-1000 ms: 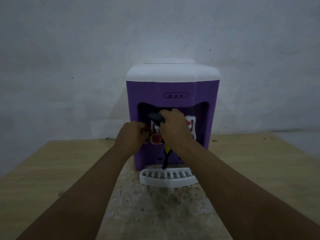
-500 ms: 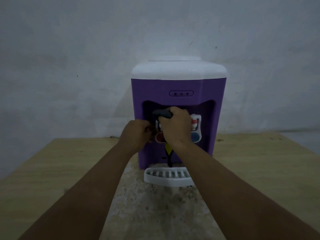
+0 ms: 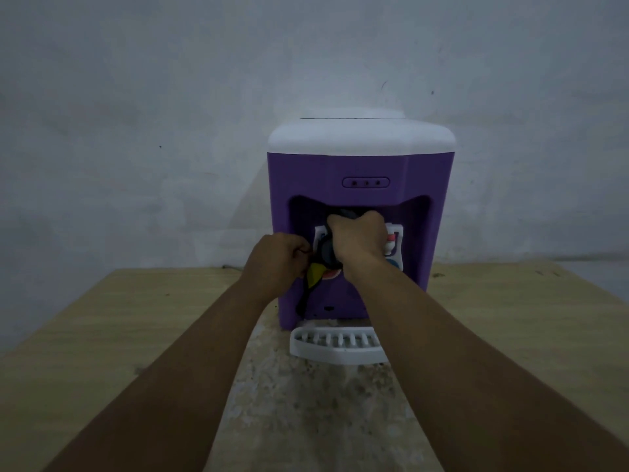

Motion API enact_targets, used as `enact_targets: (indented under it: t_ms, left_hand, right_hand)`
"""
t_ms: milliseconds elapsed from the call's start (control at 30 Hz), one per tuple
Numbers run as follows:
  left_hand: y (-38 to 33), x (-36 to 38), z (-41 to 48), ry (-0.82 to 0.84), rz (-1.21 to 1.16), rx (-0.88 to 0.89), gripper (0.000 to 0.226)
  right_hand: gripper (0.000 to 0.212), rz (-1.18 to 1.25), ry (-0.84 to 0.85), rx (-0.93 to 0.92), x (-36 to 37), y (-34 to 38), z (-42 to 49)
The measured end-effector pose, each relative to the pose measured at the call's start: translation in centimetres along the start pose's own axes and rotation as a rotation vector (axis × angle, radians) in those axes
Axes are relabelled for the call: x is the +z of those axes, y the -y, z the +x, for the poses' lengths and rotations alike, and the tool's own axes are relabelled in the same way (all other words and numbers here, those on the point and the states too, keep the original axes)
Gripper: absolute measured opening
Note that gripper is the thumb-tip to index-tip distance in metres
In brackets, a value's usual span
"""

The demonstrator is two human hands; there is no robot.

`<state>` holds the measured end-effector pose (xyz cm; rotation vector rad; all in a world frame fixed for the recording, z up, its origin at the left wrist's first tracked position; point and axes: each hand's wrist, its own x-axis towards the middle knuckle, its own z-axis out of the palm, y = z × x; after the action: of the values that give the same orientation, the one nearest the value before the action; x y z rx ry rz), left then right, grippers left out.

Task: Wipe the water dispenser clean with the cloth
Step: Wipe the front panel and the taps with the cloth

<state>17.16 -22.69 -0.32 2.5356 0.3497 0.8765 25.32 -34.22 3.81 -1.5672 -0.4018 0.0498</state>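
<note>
Currently both forearms are extended toward 12 o'clock into the tap recess of the purple, white-topped water dispenser (image 3: 360, 165) on the table (image 3: 102, 318). Dark cloth (image 3: 326, 256) is fisted tightly by the right hand (image 3: 357, 240). Left hand (image 3: 275, 264), at its 9 o'clock, is curled at the cloth edge; grip unconfirmed.

No readable text, label, brand or number anywhere, not even on the purple water dispenser (image 3: 360, 165).

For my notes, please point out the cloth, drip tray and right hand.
cloth (image 3: 326, 255): head view, dark bunched part.
drip tray (image 3: 335, 355): head view, white front rim.
right hand (image 3: 359, 240): head view, back of hand.
</note>
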Motion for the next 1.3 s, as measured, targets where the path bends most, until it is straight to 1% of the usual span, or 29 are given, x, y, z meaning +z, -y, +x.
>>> enact_targets:
  t_ms: [33, 100, 200, 267, 500, 600, 733, 800, 833, 900, 1033, 1100, 1167, 1233, 1300]
  left_hand:
    - [0.0, 0.0, 0.0, -0.006, -0.003, 0.0, 0.019]
    - [0.1, 0.0, 0.1, -0.003, -0.032, -0.003, 0.017]
    - [0.1, 0.0, 0.0, 0.026, -0.105, -0.028, 0.013]
    - [0.3, 0.1, 0.2, 0.027, -0.107, -0.033, 0.012]
    - [0.4, 0.2, 0.0, 0.021, -0.133, -0.058, 0.012]
    - [0.5, 0.2, 0.2, 0.036, -0.144, -0.072, 0.012]
    - [0.5, 0.3, 0.1, 0.038, -0.147, -0.068, 0.014]
    - [0.5, 0.3, 0.1, 0.03, -0.133, -0.057, 0.013]
    - [0.6, 0.3, 0.1, 0.024, -0.121, -0.048, 0.012]
    - [0.6, 0.2, 0.2, 0.02, -0.115, -0.038, 0.011]
    - [0.8, 0.3, 0.2, 0.032, -0.128, -0.044, 0.011]
    - [0.8, 0.3, 0.2, 0.018, -0.129, -0.036, 0.014]
    - [0.9, 0.4, 0.2, 0.012, -0.13, -0.026, 0.013]
    - [1.0, 0.4, 0.2, 0.012, -0.112, -0.015, 0.013]
    - [1.0, 0.4, 0.3, 0.004, -0.085, -0.008, 0.012]
  right_hand:
    - [0.013, -0.019, -0.015, 0.003, 0.0, 0.0, 0.1]
    - [0.013, -0.075, -0.015, -0.029, -0.1, 0.1, 0.3]
    - [0.032, -0.15, 0.036, -0.122, -0.6, 0.1, 0.5]
    - [0.035, -0.166, 0.047, -0.142, -0.7, 0.2, 0.4]
    - [0.034, -0.099, 0.014, -0.044, -0.2, 0.3, 0.3]
    - [0.035, -0.079, 0.056, -0.073, -0.4, 0.1, 0.1]
    - [0.02, -0.061, 0.077, -0.102, -0.5, -0.6, 0.0]
    - [0.014, -0.039, 0.06, -0.081, -0.4, -0.5, 0.0]
    - [0.015, -0.019, 0.046, -0.056, -0.4, -0.4, 0.1]
    - [0.025, -0.002, 0.036, -0.005, -0.4, -0.2, 0.2]
    - [0.033, -0.044, 0.071, -0.001, -0.2, 0.1, 0.2]
    - [0.03, -0.045, 0.05, 0.003, 0.0, 0.0, 0.5]
    - [0.014, -0.04, -0.009, 0.005, 0.3, -0.3, 0.7]
    - [0.023, -0.025, -0.066, -0.007, 0.6, -1.0, 0.6]
    - [0.024, 0.002, -0.108, -0.013, 0.4, -1.7, 0.1]
